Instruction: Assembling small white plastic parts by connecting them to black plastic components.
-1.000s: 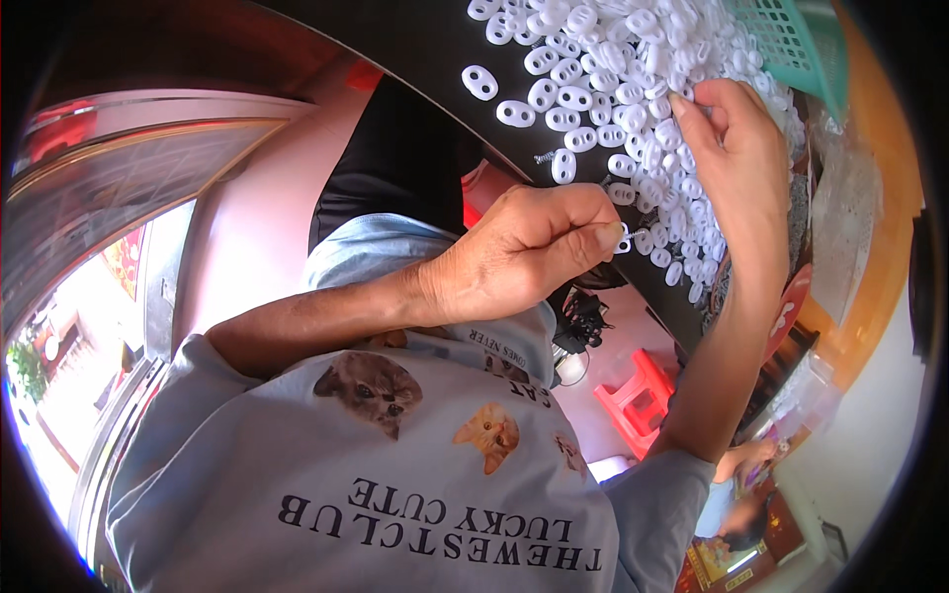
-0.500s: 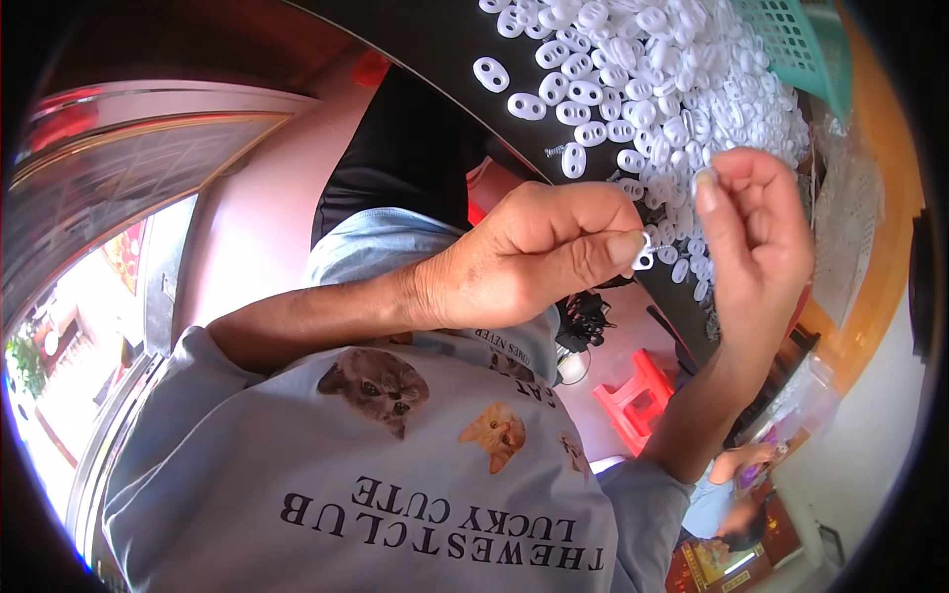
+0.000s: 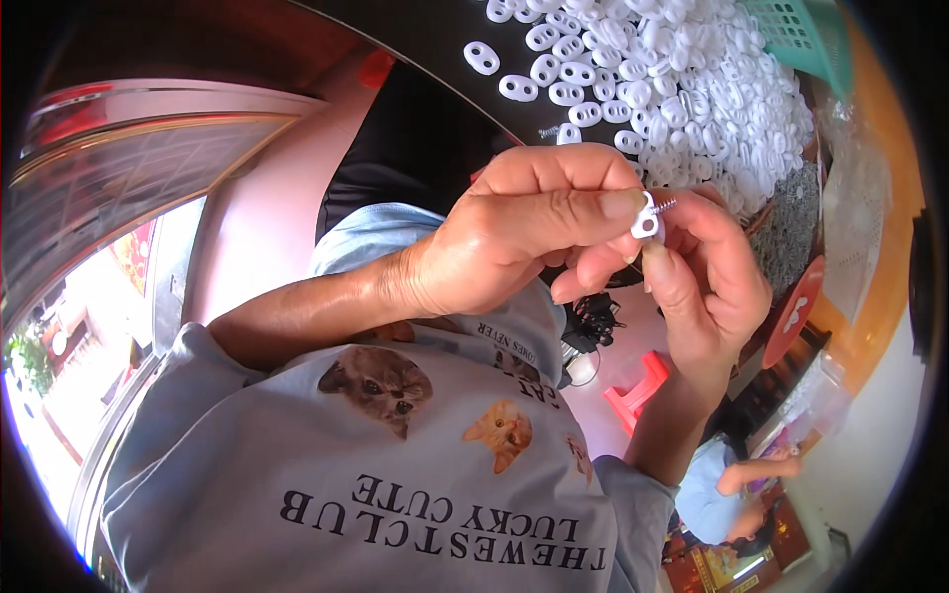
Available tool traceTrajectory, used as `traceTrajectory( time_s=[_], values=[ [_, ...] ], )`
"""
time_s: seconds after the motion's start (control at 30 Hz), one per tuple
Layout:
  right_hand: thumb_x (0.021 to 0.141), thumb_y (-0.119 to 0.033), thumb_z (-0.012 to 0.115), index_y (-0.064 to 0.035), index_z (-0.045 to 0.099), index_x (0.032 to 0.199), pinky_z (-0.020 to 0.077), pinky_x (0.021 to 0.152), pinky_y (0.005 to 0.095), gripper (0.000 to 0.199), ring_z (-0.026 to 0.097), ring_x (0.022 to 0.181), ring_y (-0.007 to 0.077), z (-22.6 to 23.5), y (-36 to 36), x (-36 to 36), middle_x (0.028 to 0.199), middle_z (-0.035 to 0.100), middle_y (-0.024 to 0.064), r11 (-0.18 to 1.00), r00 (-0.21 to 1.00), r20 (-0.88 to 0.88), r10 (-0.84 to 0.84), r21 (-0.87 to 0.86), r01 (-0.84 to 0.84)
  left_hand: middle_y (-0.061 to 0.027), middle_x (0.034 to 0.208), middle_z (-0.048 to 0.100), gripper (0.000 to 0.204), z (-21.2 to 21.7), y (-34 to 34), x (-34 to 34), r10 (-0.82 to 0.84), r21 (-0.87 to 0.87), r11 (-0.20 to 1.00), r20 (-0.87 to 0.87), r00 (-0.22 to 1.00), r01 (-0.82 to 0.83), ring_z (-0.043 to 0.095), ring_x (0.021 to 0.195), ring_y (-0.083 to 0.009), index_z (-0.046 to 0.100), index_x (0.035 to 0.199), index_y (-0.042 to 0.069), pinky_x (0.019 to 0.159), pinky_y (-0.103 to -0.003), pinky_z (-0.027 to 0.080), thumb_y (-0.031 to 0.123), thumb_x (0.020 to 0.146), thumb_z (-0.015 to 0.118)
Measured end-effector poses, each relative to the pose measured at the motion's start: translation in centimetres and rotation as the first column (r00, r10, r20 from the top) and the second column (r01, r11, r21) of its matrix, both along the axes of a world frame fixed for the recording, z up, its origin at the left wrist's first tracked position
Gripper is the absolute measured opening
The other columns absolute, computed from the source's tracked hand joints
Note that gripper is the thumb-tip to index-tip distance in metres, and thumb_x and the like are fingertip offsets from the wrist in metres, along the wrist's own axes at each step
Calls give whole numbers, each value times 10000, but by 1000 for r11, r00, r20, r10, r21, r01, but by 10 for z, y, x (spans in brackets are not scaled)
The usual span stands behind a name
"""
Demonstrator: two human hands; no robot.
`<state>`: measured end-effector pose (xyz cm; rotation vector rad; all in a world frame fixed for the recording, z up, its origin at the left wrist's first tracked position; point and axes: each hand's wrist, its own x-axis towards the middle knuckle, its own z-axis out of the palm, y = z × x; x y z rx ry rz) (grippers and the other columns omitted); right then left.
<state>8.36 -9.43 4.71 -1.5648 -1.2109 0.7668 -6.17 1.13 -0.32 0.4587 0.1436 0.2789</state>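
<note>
Between the thumb and bent fingers of my left hand [image 3: 534, 222] is a small white two-holed plastic cord lock [image 3: 647, 218]. A thin metal spring [image 3: 665, 207] sticks out of its side toward the right. My right hand [image 3: 707, 282] is closed in around the lower end of the piece, its thumb tip just under the lower hole and its fingers curled behind. Exactly where those fingers touch is partly hidden. Beyond both hands, a large heap of similar white two-holed pieces [image 3: 692, 99] lies on the dark tabletop [image 3: 425, 30].
A green plastic basket [image 3: 806, 40] stands at the far right beside the heap. Another loose spring [image 3: 549, 131] lies at the heap's near left edge. Below the table are a red stool [image 3: 638, 393] and a dark bundle [image 3: 591, 321]. Another person [image 3: 717, 489] is at the lower right.
My right hand has come left and down to meet the piece in my left hand. The left hand has risen slightly, and the spring now shows more plainly.
</note>
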Motion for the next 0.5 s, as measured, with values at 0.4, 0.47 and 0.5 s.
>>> traceTrajectory(
  time_s=[0.4, 0.47, 0.5],
  values=[
    [911, -112, 544, 21, 583, 841, 343, 575, 205, 155, 453, 625, 46, -3, -5, 16, 713, 539, 8, 980, 941, -338, 3, -187, -70, -72, 730, 550, 154, 1, 1, -9, -71, 169, 982, -64, 995, 81, 440, 569, -87, 561, 926, -54, 528, -239, 365, 63, 958, 467],
    [909, -123, 554, 15, 584, 841, 339, 574, 201, 157, 453, 630, 43, -4, -5, 17, 711, 540, 1, 977, 923, -383, 34, -182, -111, -68, 712, 550, 136, -1, 2, -10, -64, 211, 974, -76, 995, 78, 430, 547, -80, 576, 870, -55, 518, -238, 356, 33, 927, 489],
    [909, -123, 554, 15, 584, 841, 339, 574, 201, 157, 453, 630, 43, -3, -5, 17, 711, 540, 1, 977, 922, -385, 33, -182, -111, -68, 712, 550, 136, -2, 1, -10, -64, 209, 975, -78, 995, 79, 430, 547, -80, 576, 870, -55, 518, -238, 356, 33, 927, 489]
  ],
)
